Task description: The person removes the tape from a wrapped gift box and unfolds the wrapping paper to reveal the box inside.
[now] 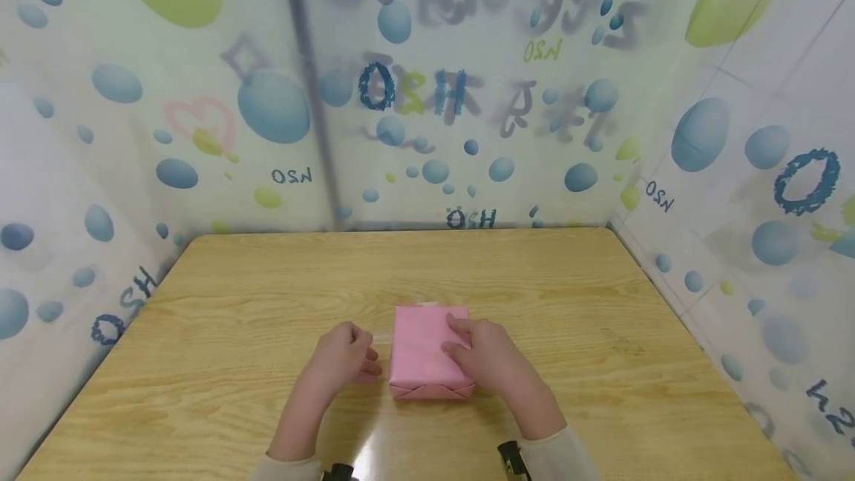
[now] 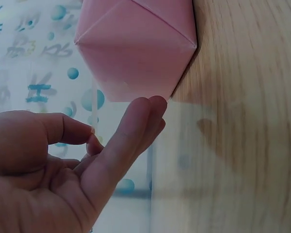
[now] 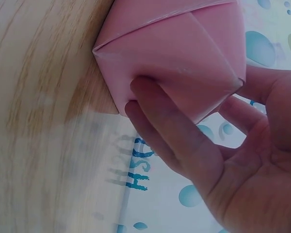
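A small box wrapped in pink paper point(image 1: 422, 351) lies on the wooden table point(image 1: 234, 303), its folded end toward me. My right hand point(image 1: 487, 358) holds its right side. The fingers point(image 3: 160, 116) lie along a folded face and the thumb point(image 3: 254, 82) wraps round the corner. My left hand point(image 1: 344, 358) sits just left of the box point(image 2: 136, 43). Its long fingertips point(image 2: 153, 107) reach the box's lower corner. Thumb and forefinger point(image 2: 89, 138) pinch together on what looks like a thin clear strip of tape running up to the box.
Curtain walls printed with blue and green bubbles point(image 1: 267, 106) enclose the table on the left, back and right. Bare wood surrounds the box on all sides. A dark device point(image 1: 514, 459) sits at my right cuff.
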A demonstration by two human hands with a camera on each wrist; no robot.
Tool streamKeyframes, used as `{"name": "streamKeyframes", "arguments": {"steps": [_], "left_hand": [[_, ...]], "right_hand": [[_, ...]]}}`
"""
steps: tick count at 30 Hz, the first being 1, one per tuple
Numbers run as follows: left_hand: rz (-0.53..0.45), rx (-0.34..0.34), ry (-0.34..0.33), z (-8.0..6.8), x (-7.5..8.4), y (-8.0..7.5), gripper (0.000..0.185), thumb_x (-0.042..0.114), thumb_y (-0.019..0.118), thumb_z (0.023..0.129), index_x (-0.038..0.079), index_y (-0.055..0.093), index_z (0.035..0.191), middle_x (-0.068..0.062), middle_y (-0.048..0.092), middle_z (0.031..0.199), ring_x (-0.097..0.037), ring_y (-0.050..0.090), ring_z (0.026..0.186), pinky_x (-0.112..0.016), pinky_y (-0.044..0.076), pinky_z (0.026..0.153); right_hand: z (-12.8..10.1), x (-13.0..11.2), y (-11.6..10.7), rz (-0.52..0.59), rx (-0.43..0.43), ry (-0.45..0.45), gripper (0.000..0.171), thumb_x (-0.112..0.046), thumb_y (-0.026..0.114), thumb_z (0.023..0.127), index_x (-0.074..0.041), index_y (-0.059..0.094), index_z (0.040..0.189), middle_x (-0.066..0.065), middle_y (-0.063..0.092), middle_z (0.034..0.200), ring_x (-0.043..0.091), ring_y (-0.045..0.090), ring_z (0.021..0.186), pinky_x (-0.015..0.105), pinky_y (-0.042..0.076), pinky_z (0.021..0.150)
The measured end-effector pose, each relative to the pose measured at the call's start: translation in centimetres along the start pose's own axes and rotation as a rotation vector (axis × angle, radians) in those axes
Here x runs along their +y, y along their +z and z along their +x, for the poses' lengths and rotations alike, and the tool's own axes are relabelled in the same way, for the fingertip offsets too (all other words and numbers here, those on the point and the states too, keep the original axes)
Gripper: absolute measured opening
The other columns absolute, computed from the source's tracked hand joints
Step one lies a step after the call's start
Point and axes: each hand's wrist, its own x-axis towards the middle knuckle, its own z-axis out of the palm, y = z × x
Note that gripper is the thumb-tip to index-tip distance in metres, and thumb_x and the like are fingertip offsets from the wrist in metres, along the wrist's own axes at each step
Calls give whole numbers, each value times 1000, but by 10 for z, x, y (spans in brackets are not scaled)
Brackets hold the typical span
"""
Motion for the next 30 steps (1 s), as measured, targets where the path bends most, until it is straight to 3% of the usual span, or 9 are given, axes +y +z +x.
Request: {"name": "streamKeyframes", "arguments": {"steps": [8, 18, 22, 26, 30], "left_hand": [[58, 4, -26, -1, 3, -3, 20, 8, 43, 108, -9, 52, 109, -28, 70, 102, -26, 77, 76, -39, 68, 72], [143, -20, -38, 0, -1, -4, 22, 6, 43, 106, -12, 56, 107, -24, 69, 91, -25, 74, 73, -38, 68, 70], [294, -15, 15, 0, -3, -3, 28, 6, 45, 104, -8, 64, 90, -17, 71, 76, -22, 71, 65, -36, 64, 65], [447, 13, 65, 0, -2, -2, 35, 8, 47, 102, 1, 64, 72, -10, 68, 64, -19, 65, 57, -31, 54, 60], [437, 8, 59, -1, -2, -2, 34, 7, 46, 102, 1, 63, 73, -11, 67, 63, -20, 65, 54, -30, 54, 59]], "right_hand": [[0, 0, -1, 13, 4, -4, 52, -23, 71, 103, -7, 59, 151, 25, 51, 159, 18, 42, 67, 30, 42, 59], [1, 0, 0, 11, -2, -1, 52, -25, 70, 103, -9, 59, 152, 26, 56, 155, 17, 42, 65, 29, 42, 58], [2, 1, 0, 6, -3, 8, 52, -26, 70, 103, -10, 59, 152, 26, 53, 158, 18, 45, 69, 30, 43, 62], [1, 0, 0, 0, -1, 11, 52, -26, 70, 103, -10, 59, 152, 26, 52, 159, 19, 47, 72, 31, 44, 64], [1, 0, 0, -16, 3, 9, 51, -25, 70, 103, -10, 60, 151, 25, 53, 158, 21, 54, 81, 32, 47, 70]]}}
